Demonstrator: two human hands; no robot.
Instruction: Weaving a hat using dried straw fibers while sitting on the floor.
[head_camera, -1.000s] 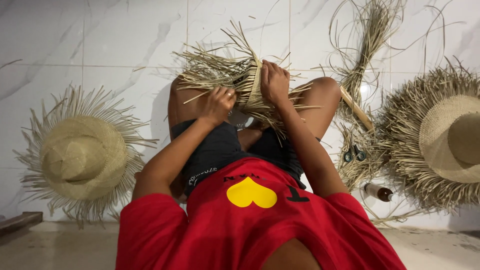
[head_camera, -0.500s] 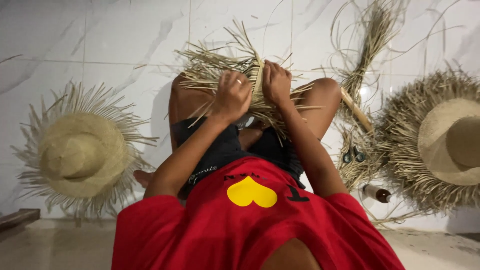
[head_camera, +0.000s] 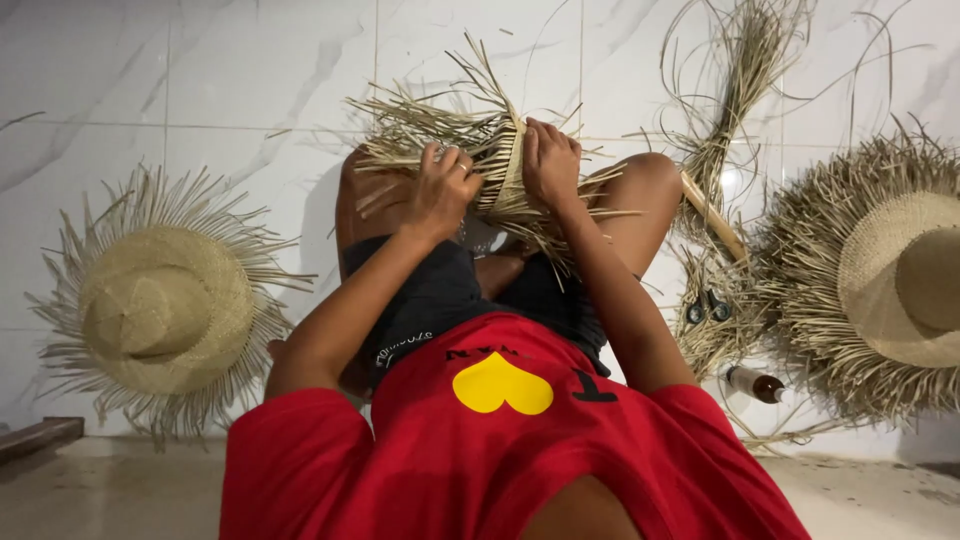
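Observation:
A half-woven straw piece (head_camera: 500, 165) with long loose strands rests on my knees. My left hand (head_camera: 443, 190) grips its left side, fingers curled into the strands. My right hand (head_camera: 549, 160) holds the woven band on the right side. I sit on a white tiled floor (head_camera: 250, 90) with my legs folded, in a red shirt and dark shorts.
A straw hat with a frayed brim (head_camera: 165, 305) lies on the floor to my left. Another frayed straw hat (head_camera: 900, 280) lies at the right. Between it and my knee are a bundle of straw (head_camera: 740, 90), black scissors (head_camera: 708, 308) and a small brown bottle (head_camera: 757, 384).
My left hand has risen from my lap onto the left side of the straw piece and now grips it. The right hand has stayed on the piece.

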